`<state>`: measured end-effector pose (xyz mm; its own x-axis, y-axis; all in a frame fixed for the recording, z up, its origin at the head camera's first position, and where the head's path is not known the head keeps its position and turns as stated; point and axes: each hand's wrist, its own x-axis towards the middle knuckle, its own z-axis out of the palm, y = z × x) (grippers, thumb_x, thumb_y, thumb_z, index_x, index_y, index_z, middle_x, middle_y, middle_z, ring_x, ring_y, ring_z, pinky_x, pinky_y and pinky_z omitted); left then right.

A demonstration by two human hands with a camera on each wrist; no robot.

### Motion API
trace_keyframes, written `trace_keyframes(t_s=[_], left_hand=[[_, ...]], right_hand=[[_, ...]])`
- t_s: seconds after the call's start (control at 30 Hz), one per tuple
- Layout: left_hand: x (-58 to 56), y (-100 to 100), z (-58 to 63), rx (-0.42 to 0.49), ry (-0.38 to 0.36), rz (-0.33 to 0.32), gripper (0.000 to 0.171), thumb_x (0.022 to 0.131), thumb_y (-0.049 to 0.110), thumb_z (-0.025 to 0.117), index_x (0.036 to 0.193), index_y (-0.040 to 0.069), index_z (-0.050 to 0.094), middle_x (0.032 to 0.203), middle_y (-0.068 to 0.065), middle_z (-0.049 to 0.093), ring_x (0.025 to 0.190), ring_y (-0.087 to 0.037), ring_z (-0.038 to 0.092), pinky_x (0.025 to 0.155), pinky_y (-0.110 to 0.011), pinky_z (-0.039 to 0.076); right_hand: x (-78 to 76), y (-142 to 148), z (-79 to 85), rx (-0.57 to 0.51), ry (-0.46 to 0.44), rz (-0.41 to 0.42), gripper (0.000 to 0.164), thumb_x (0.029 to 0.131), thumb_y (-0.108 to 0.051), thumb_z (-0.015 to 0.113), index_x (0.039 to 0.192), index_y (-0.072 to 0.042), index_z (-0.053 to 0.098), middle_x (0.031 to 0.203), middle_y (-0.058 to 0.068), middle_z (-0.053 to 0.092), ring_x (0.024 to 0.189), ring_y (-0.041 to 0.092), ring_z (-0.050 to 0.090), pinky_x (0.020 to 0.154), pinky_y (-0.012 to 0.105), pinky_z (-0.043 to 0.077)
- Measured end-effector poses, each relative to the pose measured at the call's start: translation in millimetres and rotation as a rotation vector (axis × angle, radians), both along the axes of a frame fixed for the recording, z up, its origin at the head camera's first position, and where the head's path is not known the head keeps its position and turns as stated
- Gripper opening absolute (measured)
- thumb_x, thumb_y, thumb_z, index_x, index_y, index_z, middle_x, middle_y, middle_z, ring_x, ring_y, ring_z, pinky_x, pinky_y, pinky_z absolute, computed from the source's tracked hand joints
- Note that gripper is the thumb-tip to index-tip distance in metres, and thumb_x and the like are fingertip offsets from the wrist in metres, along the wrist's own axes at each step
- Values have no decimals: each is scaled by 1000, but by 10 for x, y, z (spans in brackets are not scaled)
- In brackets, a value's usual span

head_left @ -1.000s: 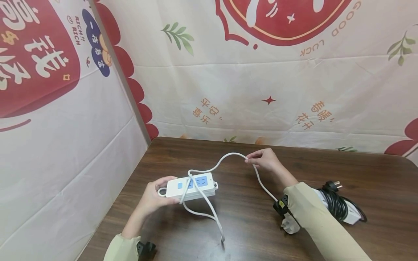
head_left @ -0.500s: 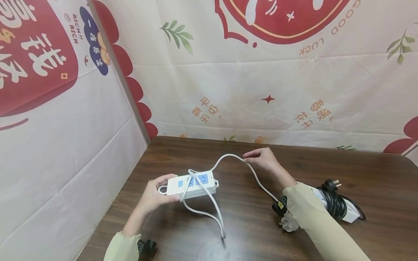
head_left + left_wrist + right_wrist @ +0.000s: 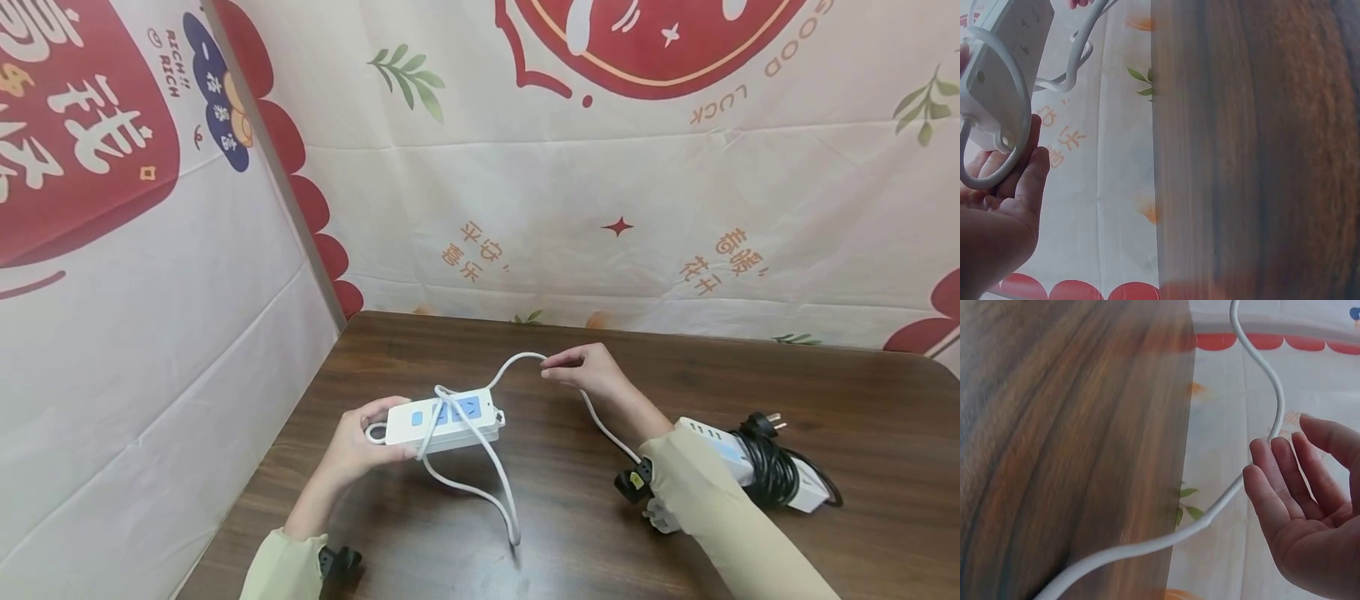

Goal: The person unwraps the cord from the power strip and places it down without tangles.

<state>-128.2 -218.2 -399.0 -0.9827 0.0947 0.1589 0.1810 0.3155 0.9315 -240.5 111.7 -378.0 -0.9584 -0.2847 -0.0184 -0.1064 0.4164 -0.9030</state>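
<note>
A: Head view?
B: High, well back, facing forward and down: bench (image 3: 570, 517), printed cloth (image 3: 540, 183) beyond.
A: Wrist views?
B: Close in, turned sideways, bench edge running up the frame. Left takes in left grip (image 3: 1016, 212) and power strip (image 3: 1029, 28); right, right grip (image 3: 1316, 519) and white cord (image 3: 1116, 552). Head view shares all four.

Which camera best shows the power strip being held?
The head view: the power strip shows almost whole, blue sockets up, crossed by cord. The left wrist view shows only part, cropped; the right wrist view, none.
</note>
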Motion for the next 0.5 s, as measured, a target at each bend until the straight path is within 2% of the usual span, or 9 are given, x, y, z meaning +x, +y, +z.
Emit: trace_keyframes(t_s=[0.13, 0.23, 0.5], left_hand=[[-8, 11, -1, 16, -8, -5, 57, 61, 4, 82, 113, 2, 59, 100, -17, 64, 80, -14, 58, 70, -25, 45], [-14, 17, 2, 17, -11, -5, 57, 61, 4, 82, 113, 2, 59, 100, -17, 64, 80, -14, 58, 69, -25, 45], [-22, 23, 9, 16, -5, -5, 56, 61, 4, 82, 113, 2, 59, 99, -17, 64, 80, -14, 58, 69, -25, 46]], right_hand=[[53, -44, -3, -34, -30, 35, 27, 77, -13, 72, 95, 6, 68, 84, 7, 69, 66, 5, 59, 60, 22, 48], [90, -65, 1, -25, -3, 67, 26, 77, -13, 72, 95, 6, 68, 86, 9, 68, 68, 4, 59, 63, 24, 50], [200, -107, 19, -22, 2, 87, 27, 76, -17, 72, 95, 3, 69, 88, 7, 68, 76, 9, 57, 67, 26, 48]])
